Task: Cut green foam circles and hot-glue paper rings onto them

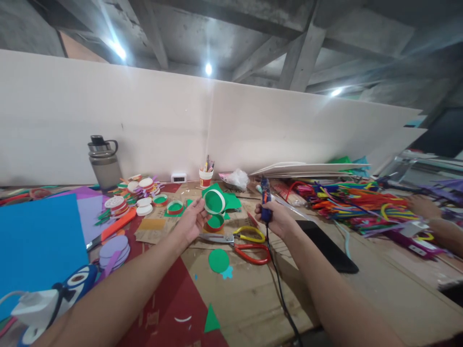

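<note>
My left hand (192,220) grips a shallow round ring with a white wall and a green base (214,202), tilted so its inside faces me. In my right hand (277,217) is a dark blue hot glue gun (266,205), its black cord (279,284) running down the table. The two hands are apart. Just below the held ring stands a similar green-bottomed ring with a red wall (215,222). Between my forearms lie large scissors (249,241) with one yellow and one red handle. Nearer me are a green paper disc (219,260) and a small blue cutout (227,273).
A water bottle (104,166) stands back left, near stacked white discs (116,206) and an orange cutter (118,224). Blue sheets (43,241) cover the left. On the right are a black phone (327,246) and colourful pipe cleaners (358,202), beside another person's arm (446,233).
</note>
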Available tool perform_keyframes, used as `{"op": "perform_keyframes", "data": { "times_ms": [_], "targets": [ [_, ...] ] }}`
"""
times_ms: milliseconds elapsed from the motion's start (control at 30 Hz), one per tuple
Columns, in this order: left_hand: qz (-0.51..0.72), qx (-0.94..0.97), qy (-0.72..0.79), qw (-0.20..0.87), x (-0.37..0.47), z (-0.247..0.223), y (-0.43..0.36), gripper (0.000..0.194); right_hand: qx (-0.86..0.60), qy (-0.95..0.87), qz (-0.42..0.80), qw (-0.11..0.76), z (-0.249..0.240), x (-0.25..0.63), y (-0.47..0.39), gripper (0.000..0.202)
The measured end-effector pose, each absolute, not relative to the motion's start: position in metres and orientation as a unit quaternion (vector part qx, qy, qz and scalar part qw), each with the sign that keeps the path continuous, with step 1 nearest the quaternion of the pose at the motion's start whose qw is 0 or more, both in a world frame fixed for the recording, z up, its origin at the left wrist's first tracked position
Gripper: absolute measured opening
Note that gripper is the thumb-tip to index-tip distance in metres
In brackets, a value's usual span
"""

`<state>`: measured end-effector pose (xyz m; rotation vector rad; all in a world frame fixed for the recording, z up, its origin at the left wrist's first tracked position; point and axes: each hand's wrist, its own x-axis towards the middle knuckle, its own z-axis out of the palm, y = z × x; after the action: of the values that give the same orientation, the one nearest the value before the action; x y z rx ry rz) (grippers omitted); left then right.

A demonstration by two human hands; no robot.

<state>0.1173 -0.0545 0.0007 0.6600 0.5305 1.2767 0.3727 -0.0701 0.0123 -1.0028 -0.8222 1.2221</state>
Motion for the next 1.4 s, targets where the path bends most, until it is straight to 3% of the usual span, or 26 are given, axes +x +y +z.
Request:
{"op": "perform_keyframes", "data": {
  "times_ms": [400, 833, 1400],
  "targets": [
    [0.560, 0.336, 0.228, 0.722, 0.118, -0.005, -0.054, 0.027, -0.383, -0.390, 0.505, 0.668, 0.020, 0.356, -0.079, 0.035],
    [0.585, 0.324, 0.254, 0.698, 0.122, -0.004, -0.049, 0.018, -0.327, -0.478, 0.469, 0.666, 0.032, 0.341, -0.108, 0.022],
    [0.595, 0.282, 0.305, 0.688, 0.127, -0.006, -0.046, 0.011, -0.407, -0.660, 0.280, 0.566, 0.031, 0.322, -0.139, 0.023]
  ]
}}
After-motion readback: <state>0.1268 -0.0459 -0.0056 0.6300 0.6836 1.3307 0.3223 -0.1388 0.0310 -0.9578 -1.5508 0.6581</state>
